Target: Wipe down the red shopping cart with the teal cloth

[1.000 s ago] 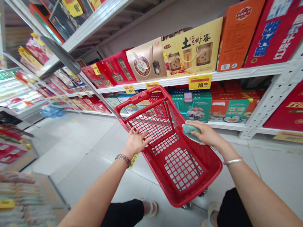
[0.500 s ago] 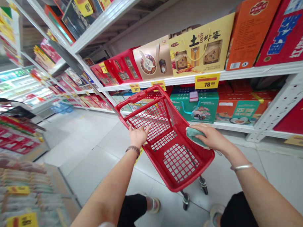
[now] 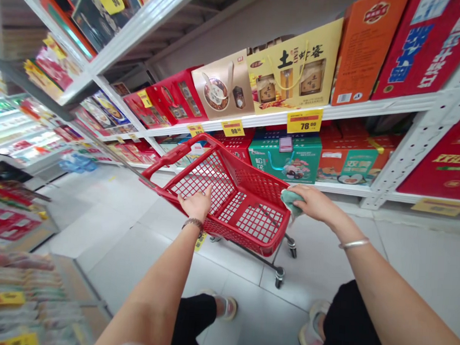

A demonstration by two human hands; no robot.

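Observation:
A red plastic shopping cart (image 3: 247, 198) with an open mesh basket stands on the tiled floor in front of me, its handle (image 3: 170, 158) pointing left. My left hand (image 3: 196, 205) grips the near rim of the basket, fingers curled over the edge. My right hand (image 3: 314, 203) is closed on a small teal cloth (image 3: 290, 200) and presses it against the basket's right rim. The basket holds nothing that I can see.
White metal shelves (image 3: 368, 109) run along the right and back, stocked with red, yellow and orange gift boxes and yellow price tags (image 3: 304, 122). Another display rack (image 3: 17, 225) stands at the left. My feet (image 3: 225, 308) are on the floor below the cart.
The cart has tipped from a steep tilt down toward level, with its wheels now near the floor. Both hands stayed on its rim, the right still holding the cloth.

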